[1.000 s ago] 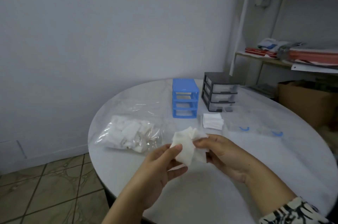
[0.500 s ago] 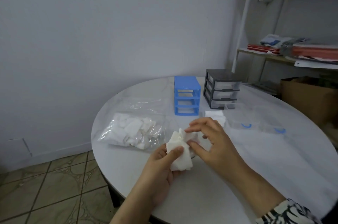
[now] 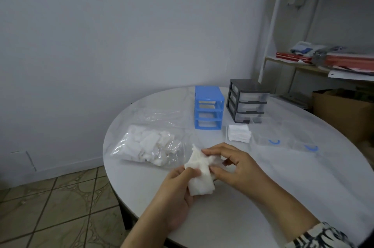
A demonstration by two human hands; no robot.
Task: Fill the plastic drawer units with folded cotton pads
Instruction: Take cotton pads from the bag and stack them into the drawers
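My left hand [image 3: 178,191] grips a crumpled white cotton pad [image 3: 199,174] from below, thumb on top. My right hand [image 3: 232,163] pinches the same pad's upper edge with thumb and fingertips. A clear bag of cotton pads [image 3: 147,146] lies to the left on the round white table [image 3: 303,197]. A stack of folded pads [image 3: 238,133] sits in front of the two drawer units. The blue drawer unit [image 3: 208,108] has empty slots. The black drawer unit [image 3: 247,103] holds its clear drawers.
Two clear drawers with blue handles [image 3: 283,142] lie on the table to the right of the stack. An empty clear bag [image 3: 159,115] lies behind the full one. A shelf rack [image 3: 323,61] and a cardboard box [image 3: 342,114] stand at the right. Tiled floor [image 3: 50,207] at left.
Both hands keep working the pad: the right hand moved from its right side up over its top edge, and the pad has bunched up. The view shifted slightly.
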